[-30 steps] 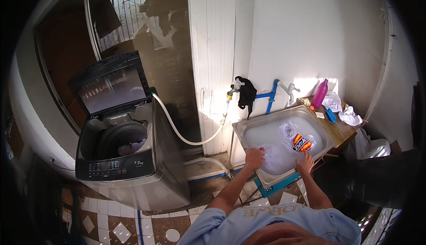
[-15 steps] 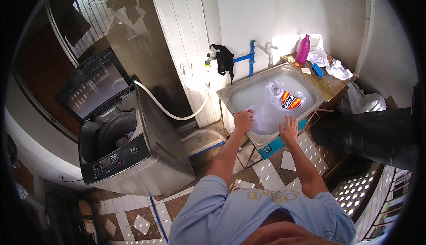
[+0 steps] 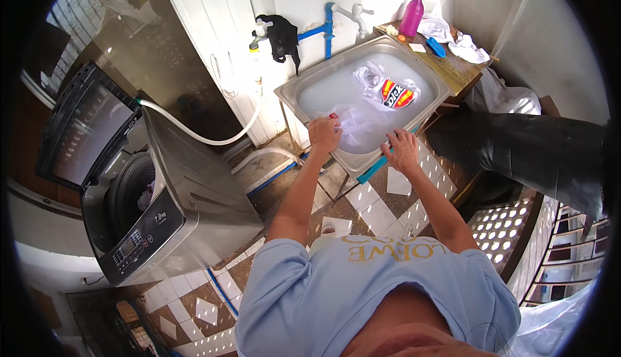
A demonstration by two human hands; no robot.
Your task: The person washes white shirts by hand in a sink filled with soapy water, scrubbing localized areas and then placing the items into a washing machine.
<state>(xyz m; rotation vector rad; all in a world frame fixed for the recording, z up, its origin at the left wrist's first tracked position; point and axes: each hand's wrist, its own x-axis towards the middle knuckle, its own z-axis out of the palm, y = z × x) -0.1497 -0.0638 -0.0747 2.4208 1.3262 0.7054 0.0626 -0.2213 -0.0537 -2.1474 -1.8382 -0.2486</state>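
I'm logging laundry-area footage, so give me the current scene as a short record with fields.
Basin: rectangular, holding cloudy water
Left hand: at the basin's left edge, beside a red item and sheer white cloth; grip unclear
Right hand: at the basin's front right rim, nothing visibly held
Printed cloth: in the basin, red-and-yellow print
Wooden tabletop: pink bottle, white cloths
Washing machine: lid open, cloth inside

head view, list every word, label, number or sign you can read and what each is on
I don't copy wording, only where it stands:
Light-blue shirt: gold lettering
White item in the basin: lettering on a red, yellow and black emblem
Control panel of the washing machine: pale number; smaller markings unreadable
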